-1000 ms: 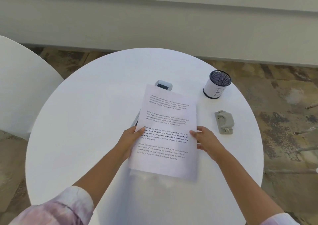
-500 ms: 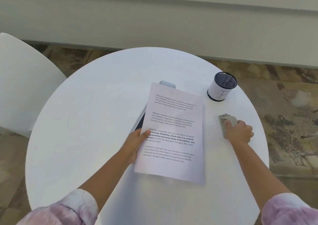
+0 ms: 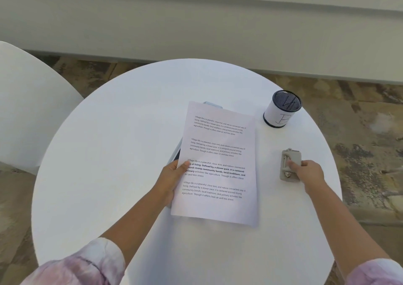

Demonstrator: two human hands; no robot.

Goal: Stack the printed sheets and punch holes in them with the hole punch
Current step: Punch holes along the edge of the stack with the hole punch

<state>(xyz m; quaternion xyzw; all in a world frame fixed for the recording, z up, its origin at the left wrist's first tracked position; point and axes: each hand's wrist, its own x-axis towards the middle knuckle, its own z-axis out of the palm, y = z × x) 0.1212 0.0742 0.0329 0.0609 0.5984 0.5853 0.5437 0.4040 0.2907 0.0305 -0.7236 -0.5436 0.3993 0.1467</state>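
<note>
The printed sheets (image 3: 218, 154) are held as one stack a little above the round white table (image 3: 122, 145), near its middle. My left hand (image 3: 173, 179) grips the stack's left edge, thumb on top over the text. The grey hole punch (image 3: 287, 164) sits to the right of the sheets, tipped so its underside or slot faces left. My right hand (image 3: 308, 173) is closed on the punch's right side, with a finger on its top.
A mesh pen cup wrapped in white paper (image 3: 281, 109) stands at the table's back right. A grey and dark flat object (image 3: 177, 151) lies partly hidden under the sheets. A white chair (image 3: 28, 110) is at the left.
My right hand let go of the sheets' right edge, reached right and took hold of the hole punch, tipping it up. My left hand still holds the stack.
</note>
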